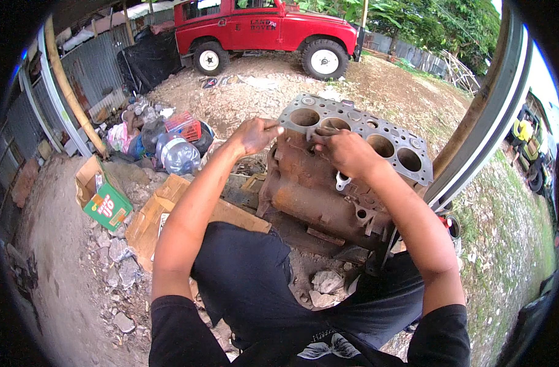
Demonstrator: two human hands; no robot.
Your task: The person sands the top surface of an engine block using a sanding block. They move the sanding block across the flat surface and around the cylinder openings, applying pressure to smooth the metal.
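1. Head view, centre of the frame: a rusty engine block [316, 196] carries a grey perforated head gasket [359, 134].
2. The left hand [255, 134] closes on a thin tool [273, 127] at the gasket's left end.
3. The right hand [347, 153] presses curled fingers on the gasket's near edge; what it grips, I cannot tell.
4. Flattened cardboard [163, 214] lies lower left.

Count, head view:
- Hands: 2, left hand [253, 136] and right hand [348, 153], both at the gasket end.
- Rusty engine block [316, 196]: 1.
- Grey head gasket [359, 134] on the block's top: 1, with 4 large round bores showing.
- Red off-road vehicle [261, 27]: 1; 2 wheels visible.
- Green carton [107, 207]: 1.
- Flattened cardboard sheet [151, 220]: 1.
- Red plastic basket [185, 125]: 1.
- Large clear water bottle [178, 156]: 1.
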